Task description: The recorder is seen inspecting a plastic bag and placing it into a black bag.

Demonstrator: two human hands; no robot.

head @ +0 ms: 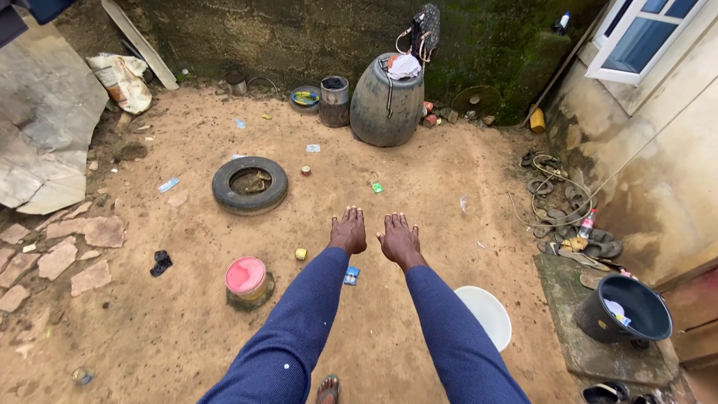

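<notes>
Both my arms, in blue sleeves, stretch out in front of me over a sandy yard. My left hand (348,230) and my right hand (399,239) are side by side, palms down, fingers straight and slightly apart. Neither hand holds or touches anything. On the ground below and ahead of them lie a small green wrapper (377,188), a small yellow cap (301,254) and a blue wrapper (351,275). One of my feet in a sandal (328,389) shows at the bottom edge.
An old tyre (250,185) lies ahead left. A pink-lidded tub (247,278) stands at near left, a white basin (487,315) at near right. A grey barrel (386,101) stands by the mossy back wall. A black bucket (630,309) and several sandals (591,247) sit beside the house wall.
</notes>
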